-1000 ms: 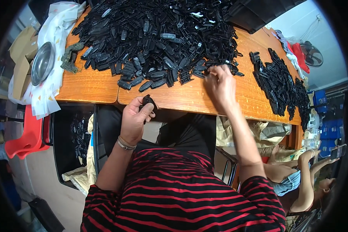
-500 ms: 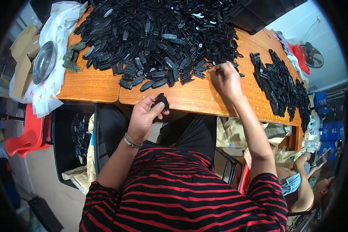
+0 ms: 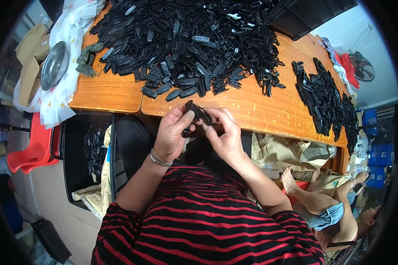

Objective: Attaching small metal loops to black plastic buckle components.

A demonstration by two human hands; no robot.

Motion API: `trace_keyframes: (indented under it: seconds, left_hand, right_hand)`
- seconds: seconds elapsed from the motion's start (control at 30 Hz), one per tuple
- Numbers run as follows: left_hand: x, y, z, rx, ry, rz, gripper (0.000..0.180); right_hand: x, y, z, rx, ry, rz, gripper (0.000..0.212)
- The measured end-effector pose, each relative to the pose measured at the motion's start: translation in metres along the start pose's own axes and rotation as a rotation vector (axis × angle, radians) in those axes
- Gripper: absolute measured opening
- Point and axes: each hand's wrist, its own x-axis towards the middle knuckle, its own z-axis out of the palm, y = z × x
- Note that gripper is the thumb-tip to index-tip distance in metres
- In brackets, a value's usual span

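Observation:
Just in front of the table's near edge, my left hand (image 3: 173, 132) pinches dark plastic pieces (image 3: 193, 107) between thumb and fingers. My right hand (image 3: 227, 136) meets it from the right, its thumb and fingertips closed on a small black plastic piece (image 3: 204, 117) against those in the left. How the pieces fit together is hidden by the fingers. Beyond the hands, a large heap of small black plastic parts (image 3: 181, 53), some slim and elongated, some open frames, covers much of the wooden table (image 3: 252, 106).
A second pile of black parts (image 3: 323, 97) lies along the table's right side. A black crate (image 3: 305, 15) stands at the far right, a metal bowl (image 3: 55, 65) at the far left. Below left are a black bin (image 3: 73, 176) and a red chair (image 3: 33, 148). Another person (image 3: 327, 212) sits at right.
My right hand has come back from the front edge of the heap to meet my left hand. Its fingers now close on a piece there. The left hand keeps its hold.

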Motion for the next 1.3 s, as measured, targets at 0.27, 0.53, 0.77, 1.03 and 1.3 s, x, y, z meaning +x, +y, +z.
trace_keyframes:
  seconds: [0.27,0.53,0.77,1.03,1.3]
  left_hand:
    - [-0.003,0.0,0.001,0.307,-0.036,0.22,0.025]
    - [-0.002,-0.003,0.005,0.345,0.002,0.234,0.028]
    - [-0.004,-0.002,0.006,0.377,-0.017,0.261,0.028]
    - [-0.012,-0.009,0.014,0.57,0.046,0.274,0.03]
    - [-0.012,-0.017,0.025,0.512,-0.048,0.264,0.023]
  right_hand:
    - [0.003,0.01,-0.002,0.558,-0.08,0.381,0.024]
    - [0.002,-0.016,-0.007,0.068,0.063,0.005,0.024]
    - [0.003,-0.015,-0.009,-0.089,0.028,-0.119,0.025]
    - [-0.004,-0.006,0.003,-0.194,0.076,-0.198,0.029]
    - [-0.018,0.001,0.013,-0.22,0.103,-0.231,0.057]
